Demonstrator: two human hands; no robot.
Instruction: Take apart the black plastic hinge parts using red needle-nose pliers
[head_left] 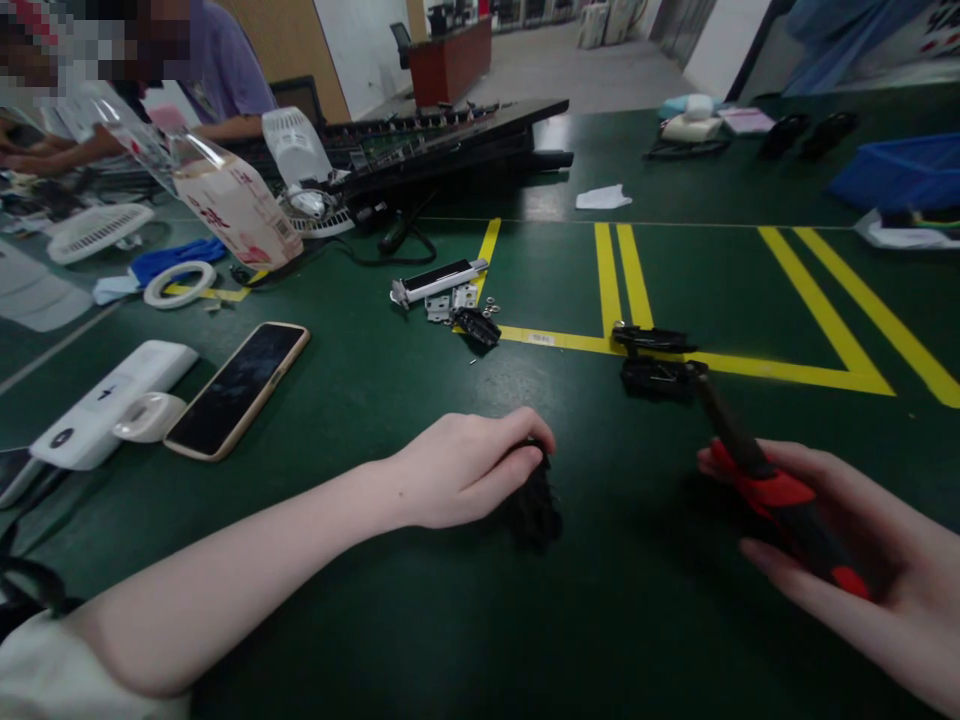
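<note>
My left hand is closed, thumb and fingers pinching a small black plastic part against the green table; the hand hides its upper end. My right hand is wrapped around a hand tool with a red-and-black grip and a dark, narrow front end. Motion blur hides its exact kind. The tool's tip lies at two more black parts near the yellow tape; whether it touches them I cannot tell. Farther back, another black piece lies beside small metal brackets and a white-and-black bar-shaped part.
To the left lie a phone, a white power bank, a tape roll and a bottle. A large black panel spans the back. A blue basket stands at right. A person in purple works at back left.
</note>
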